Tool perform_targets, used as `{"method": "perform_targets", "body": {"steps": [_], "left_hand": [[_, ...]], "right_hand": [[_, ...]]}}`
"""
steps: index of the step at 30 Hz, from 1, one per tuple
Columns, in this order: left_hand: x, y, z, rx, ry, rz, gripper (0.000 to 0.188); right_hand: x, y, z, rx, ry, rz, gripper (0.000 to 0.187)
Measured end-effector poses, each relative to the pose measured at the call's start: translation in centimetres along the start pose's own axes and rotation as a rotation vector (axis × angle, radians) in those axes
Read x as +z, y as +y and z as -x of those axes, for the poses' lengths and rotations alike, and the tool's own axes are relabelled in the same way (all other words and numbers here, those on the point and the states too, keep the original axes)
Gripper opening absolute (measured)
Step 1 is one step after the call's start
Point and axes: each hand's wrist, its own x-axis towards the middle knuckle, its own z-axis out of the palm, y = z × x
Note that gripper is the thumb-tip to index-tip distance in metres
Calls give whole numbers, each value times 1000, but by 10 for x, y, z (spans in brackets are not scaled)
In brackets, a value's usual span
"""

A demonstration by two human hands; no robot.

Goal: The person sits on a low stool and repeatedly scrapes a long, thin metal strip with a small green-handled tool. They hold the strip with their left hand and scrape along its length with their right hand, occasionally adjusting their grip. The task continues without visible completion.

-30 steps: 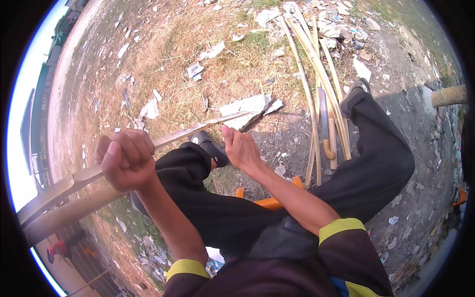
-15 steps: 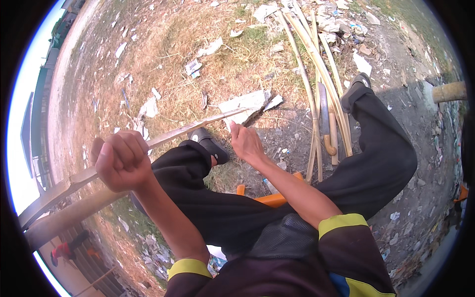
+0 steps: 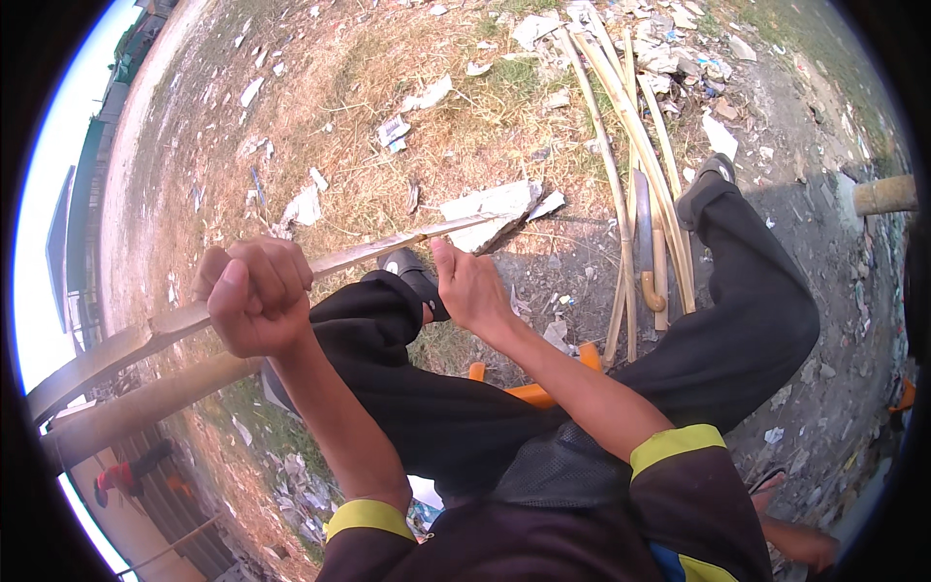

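Observation:
A long pale bamboo strip [image 3: 364, 252] runs slantwise from the far left toward the middle. My left hand [image 3: 257, 296] is closed in a fist around it. Farther along, my right hand [image 3: 472, 288] is closed right at the strip's near edge, thumb pointing up. Whatever its fingers hold is hidden; a small dark spot shows on the strip just beside the thumb. Below the strip on the left lies a thick round pole [image 3: 145, 407]. A machete [image 3: 645, 228] with a wooden handle rests on the ground at my right, among several split bamboo strips [image 3: 621, 92].
My legs [image 3: 737, 281] are spread around the work, with an orange seat part [image 3: 533, 394] between them. A pale broken slab [image 3: 495, 213] and scraps of litter lie on dry grass. Another person's arm [image 3: 800, 543] shows at lower right; a round pole end [image 3: 884, 194] juts in above.
My right hand has moved left along the strip, closer to my left hand, which stays gripped on it. Another person's arm and foot have come into view at lower right.

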Motion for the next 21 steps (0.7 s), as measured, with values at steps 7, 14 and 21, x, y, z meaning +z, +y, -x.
{"method": "perform_targets", "body": {"steps": [7, 14, 21], "left_hand": [[8, 0, 1, -2, 11, 18, 27], [16, -9, -11, -8, -34, 18, 27], [12, -4, -6, -1, -63, -11, 25]], "right_hand": [[-19, 115, 14, 482, -206, 389, 60], [-14, 35, -9, 123, 113, 87, 55], [12, 43, 0, 110, 57, 75, 56]]}}
